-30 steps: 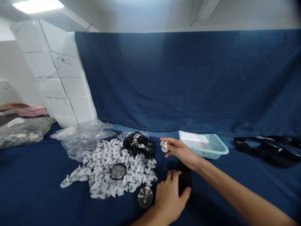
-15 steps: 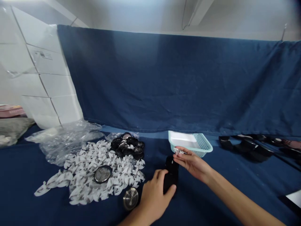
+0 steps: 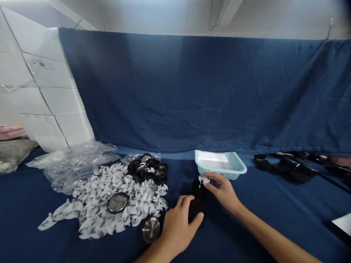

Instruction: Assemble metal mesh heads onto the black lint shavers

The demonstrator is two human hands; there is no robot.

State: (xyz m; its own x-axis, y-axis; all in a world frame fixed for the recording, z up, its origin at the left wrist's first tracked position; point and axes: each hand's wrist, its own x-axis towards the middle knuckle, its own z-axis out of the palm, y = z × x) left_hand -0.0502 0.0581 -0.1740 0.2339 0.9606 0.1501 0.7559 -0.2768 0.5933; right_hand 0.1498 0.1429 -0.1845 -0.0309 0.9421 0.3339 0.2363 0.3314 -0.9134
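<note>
My left hand (image 3: 179, 224) is wrapped round a black object (image 3: 195, 208) on the blue cloth; its exact kind I cannot make out. Between thumb and fingers, my right hand (image 3: 222, 190) pinches a small white plastic piece (image 3: 203, 179), right over the far end of the black object. To the left spreads a heap of white plastic pieces (image 3: 120, 197). A round metal-and-black disc (image 3: 118, 202) lies on that heap, and a perforated metal disc (image 3: 151, 229) rests beside my left wrist.
Behind my hands stands a light-blue plastic basket (image 3: 237, 167) with something white in it. Black round parts (image 3: 148, 170) are piled beyond the white heap, near clear plastic bags (image 3: 74, 164). Dark curved items (image 3: 290, 170) lie at right. A blue curtain (image 3: 192, 91) hangs behind.
My right hand has moved slightly left, bringing the white piece over the black object's far end. My left hand keeps its hold. The view has shifted a little.
</note>
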